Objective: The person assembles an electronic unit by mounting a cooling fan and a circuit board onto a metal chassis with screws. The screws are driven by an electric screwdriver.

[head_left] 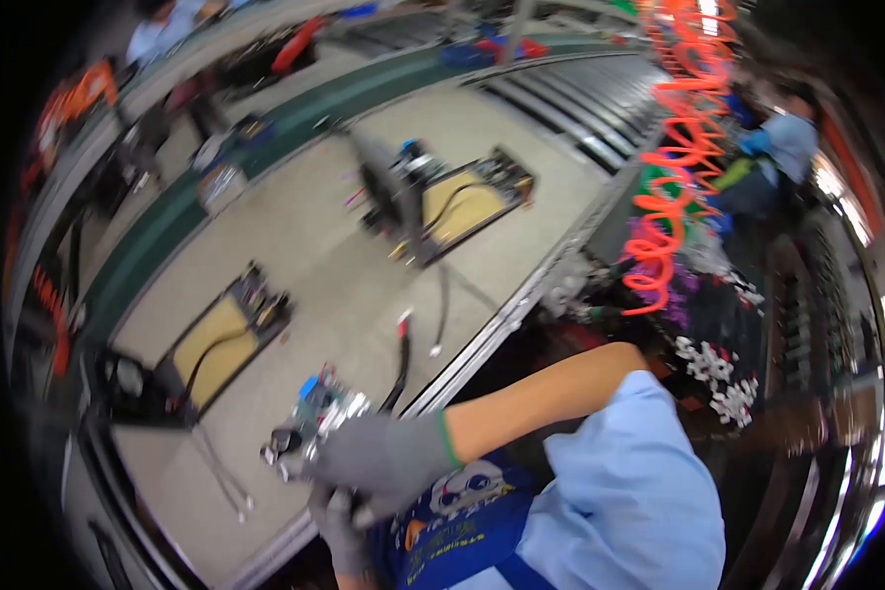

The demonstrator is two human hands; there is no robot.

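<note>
Both my hands wear grey gloves and meet at the near edge of the pale worktop. My right hand point(383, 457), with a green cuff, is closed round the near side of a circuit board point(329, 401) that carries a blue part and shiny metal pieces. Tucked below it, my left hand point(340, 531) has curled fingers; what they grip is hidden. A dark metal clip-like part point(283, 442) shows beyond my right fingertips. Just past the board a black cable point(402, 359) with a red section lies on the worktop. Motion blur hides finer detail.
Two opened appliance housings with yellow panels, one at left point(211, 339) and one farther off point(462, 205), lie on the worktop point(334, 256). Orange coiled hoses point(664, 197) hang at right. Rollers point(580, 108) lie beyond. A co-worker point(787, 143) is at far right.
</note>
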